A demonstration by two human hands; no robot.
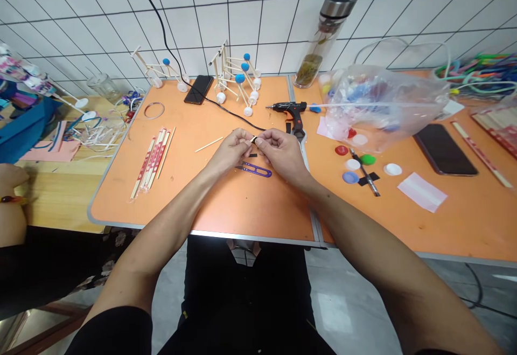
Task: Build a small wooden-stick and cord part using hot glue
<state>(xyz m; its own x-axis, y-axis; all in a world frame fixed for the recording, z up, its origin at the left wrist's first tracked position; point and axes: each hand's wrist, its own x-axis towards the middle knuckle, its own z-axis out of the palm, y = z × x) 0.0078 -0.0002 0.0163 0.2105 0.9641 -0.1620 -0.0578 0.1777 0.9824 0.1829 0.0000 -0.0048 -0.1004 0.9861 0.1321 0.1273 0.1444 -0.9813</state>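
Note:
Above the middle of the orange table, my left hand and my right hand meet fingertip to fingertip. Both are closed in a pinch on a small black piece with a pale edge; my fingers cover most of it. Just below them lies another short black strip, and nearer to me a purple thread snipper. A thin wooden stick rests left of my left hand. Beyond my right hand is a black hot glue gun with an orange trigger.
Stick models with blue caps stand at the back near a phone. Wrapped chopsticks lie left. On the right are a plastic bag, bottle caps, a pen and another phone. A glass bottle stands behind.

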